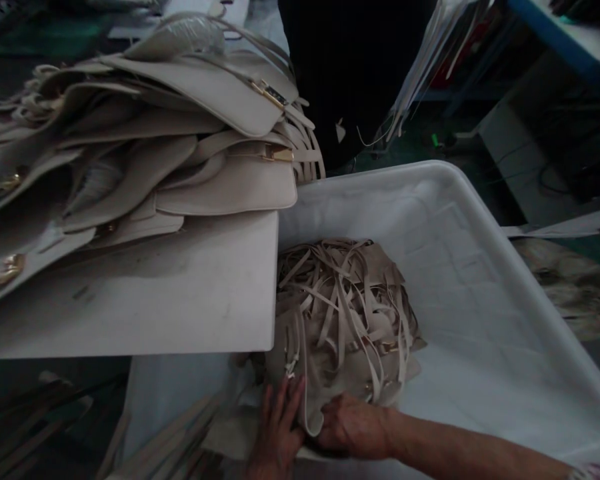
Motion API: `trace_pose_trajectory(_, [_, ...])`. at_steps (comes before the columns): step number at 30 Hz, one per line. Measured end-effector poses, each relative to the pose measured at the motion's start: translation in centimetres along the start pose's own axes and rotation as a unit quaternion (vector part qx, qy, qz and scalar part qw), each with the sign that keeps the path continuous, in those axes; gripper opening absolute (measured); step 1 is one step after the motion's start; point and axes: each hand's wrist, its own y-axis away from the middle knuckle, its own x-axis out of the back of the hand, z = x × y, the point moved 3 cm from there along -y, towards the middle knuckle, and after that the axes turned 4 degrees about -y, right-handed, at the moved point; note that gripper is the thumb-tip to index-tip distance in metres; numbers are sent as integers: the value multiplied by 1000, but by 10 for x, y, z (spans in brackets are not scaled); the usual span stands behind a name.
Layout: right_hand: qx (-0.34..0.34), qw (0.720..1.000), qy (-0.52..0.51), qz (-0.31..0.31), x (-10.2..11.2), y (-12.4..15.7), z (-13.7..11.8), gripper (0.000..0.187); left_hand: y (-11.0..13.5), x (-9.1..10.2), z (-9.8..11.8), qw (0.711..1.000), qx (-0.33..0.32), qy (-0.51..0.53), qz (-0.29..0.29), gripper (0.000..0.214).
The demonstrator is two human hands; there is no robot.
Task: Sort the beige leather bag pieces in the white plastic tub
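Your view is dim overall, with the brightest light falling on the white tub (480, 280) and on the pale desk (180, 293) top near its right edge. The stacked bags (155, 153) throw a soft shadow across the desk, and everything below its front edge sinks into murk. Straight lines bow toward the frame's corners, and your hands look slightly soft.

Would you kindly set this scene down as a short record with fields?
Left hand: left hand flat on the beige bag at the tub's near end
Right hand: right hand gripping the same bag's lower edge
Bag: lies in the white plastic tub, under a tangle of beige straps
Beside the tub: white board overhanging its left rim, bearing stacked beige handbags with gold clasps
Behind: a person in dark clothing
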Motion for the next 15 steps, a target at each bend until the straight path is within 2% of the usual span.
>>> trace_pose_trajectory(2, [-2,1000,7,-8,0,2,-9,7,1,0,6,995,-77,-56,31,39])
trace_pose_trajectory(4, [-4,1000,5,-19,1,-7,-11,7,4,2,9,985,-144,-78,58,32])
trace_pose_trajectory(7, [-14,997,2,-75,6,-25,-6,7,3,7,5,978,-196,-46,47,19])
trace_pose_trajectory(9, [-19,994,-13,-104,16,-32,-1,12,-4,9,-4,984,-179,-1,2,18])
trace_pose_trajectory(12, [-45,993,-35,-102,36,-28,8,11,-8,2,-19,992,-84,62,-67,17])
trace_pose_trajectory(14, [-90,986,-77,-113,45,-23,20,15,-1,-10,-23,994,-49,70,-73,17])
trace_pose_trajectory(15, [-119,977,-121,-126,47,-23,29,15,5,-19,-22,995,-51,61,-68,17])
